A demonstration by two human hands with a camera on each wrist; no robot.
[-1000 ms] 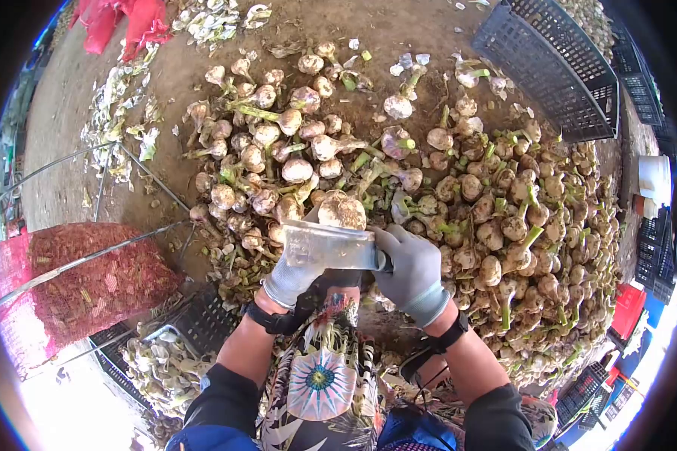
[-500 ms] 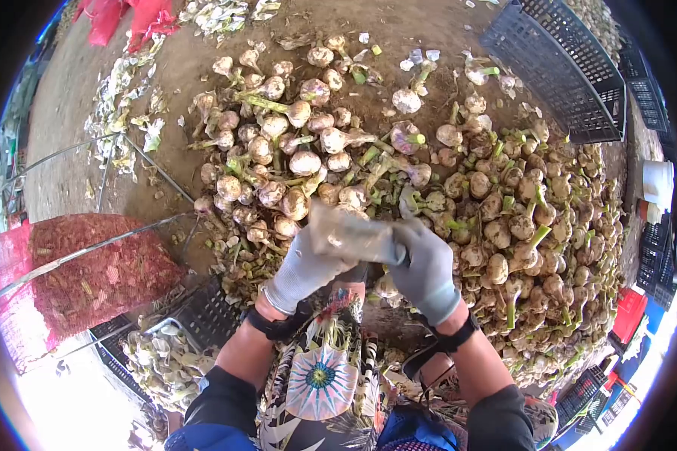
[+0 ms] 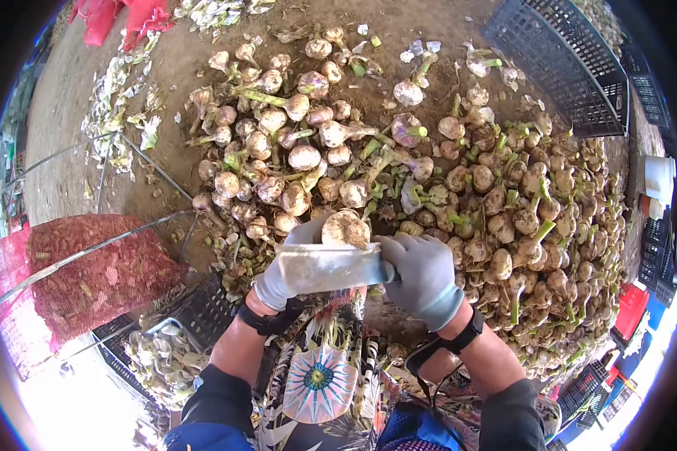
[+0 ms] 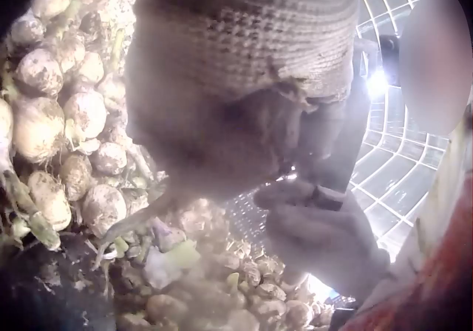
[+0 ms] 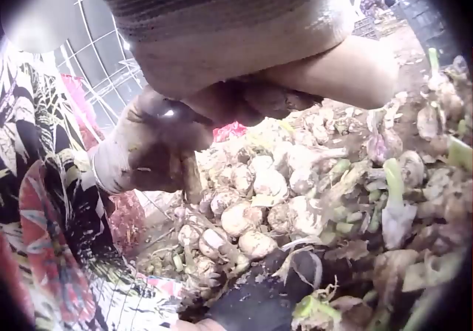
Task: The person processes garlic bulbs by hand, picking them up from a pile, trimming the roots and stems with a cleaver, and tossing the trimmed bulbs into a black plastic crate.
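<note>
In the head view, my gloved right hand (image 3: 425, 274) grips the handle end of a broad-bladed knife (image 3: 327, 270). Its wide metal blade lies level across the front of my gloved left hand (image 3: 273, 284). A garlic bulb (image 3: 345, 228) sits just beyond the blade's upper edge, its soil-stained side showing, held in the left hand, whose fingers are largely hidden by the blade. From the left wrist, the left glove (image 4: 236, 124) fills the middle with the right hand (image 4: 325, 235) close below. The right wrist view has the right glove (image 5: 244, 57) above the left hand (image 5: 148, 150).
Untrimmed garlic (image 3: 305, 158) lies piled ahead, and a larger heap (image 3: 534, 225) spreads to the right. A black crate (image 3: 560, 64) stands at the back right. At the left are a red mesh sack (image 3: 101, 274), thin metal rods, and a crate of trimmings (image 3: 162, 357).
Half a second ago the knife and bulb were blurred and tilted over the hands. Now the blade is level again in front of the bulb, slightly lower than one second ago.
</note>
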